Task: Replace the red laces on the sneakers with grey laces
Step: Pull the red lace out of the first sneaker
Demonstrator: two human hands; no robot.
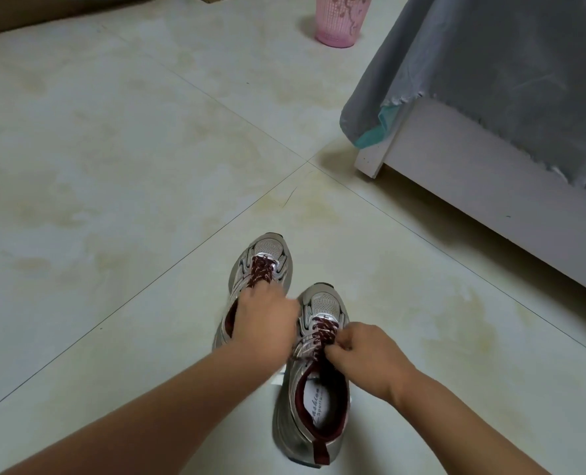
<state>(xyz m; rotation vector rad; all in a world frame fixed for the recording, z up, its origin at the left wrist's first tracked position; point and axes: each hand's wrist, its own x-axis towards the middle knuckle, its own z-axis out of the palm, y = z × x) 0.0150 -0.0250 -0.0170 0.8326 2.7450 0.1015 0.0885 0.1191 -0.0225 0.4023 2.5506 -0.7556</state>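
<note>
A pale tiled floor (113,149) with yellowish staining spreads across most of the room. To the right stands a white bed frame (483,186) draped in a grey sheet (511,63), with a bit of teal fabric (373,132) poking out at the sheet's lower corner. Far back near the top sits a pink plastic basket (339,18); what is in it I cannot tell from here.

Two silver-grey sneakers stand on the floor close in front of the person, toes pointing away, side by side and nearly touching. The right sneaker (313,389) is nearer, with a dark red collar and heel tab, a white printed insole showing inside, and mesh at the toe. The left sneaker (264,265) sits a little farther out, partly covered by an arm. Both are threaded with red laces flecked with white: the left one's laces (261,270) cross over its tongue, and the right one's laces (324,329) run down to the fingers.

The left hand (265,323) is curled over the gap between the two shoes, somewhat blurred, so I cannot tell whether it holds anything. The right hand (363,354) rests at the upper eyelets of the nearer sneaker, its fingertips pinching the red lace there.
</note>
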